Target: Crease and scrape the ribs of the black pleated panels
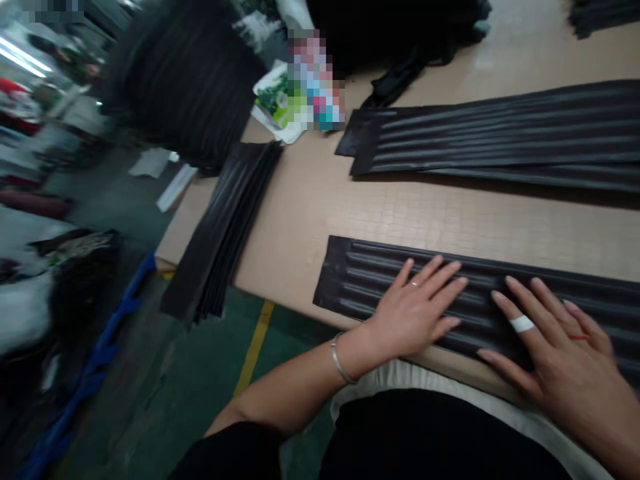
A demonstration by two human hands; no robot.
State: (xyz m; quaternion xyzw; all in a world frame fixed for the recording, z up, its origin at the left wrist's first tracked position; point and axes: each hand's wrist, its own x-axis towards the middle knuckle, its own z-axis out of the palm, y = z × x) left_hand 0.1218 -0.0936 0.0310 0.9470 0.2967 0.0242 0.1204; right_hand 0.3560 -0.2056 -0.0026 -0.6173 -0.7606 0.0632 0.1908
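Note:
A long dark ribbed strip [365, 280] lies along the near edge of the table. My left hand [417, 307] rests flat on it with fingers spread, a ring on one finger and a bracelet at the wrist. To its right, my right hand [555, 340] is also spread over the same strip, with white tape round one finger and a red band on another. Neither hand grips anything. Farther back on the table are more ribbed dark strips [475, 137], overlapping one another.
A stack of dark strips [220, 227] hangs over the left edge of the tan table [295, 220]. Behind it stand a large dark pile [180, 80] and a green and white packet [280, 100]. A blue rail [107, 353] runs along the floor at left.

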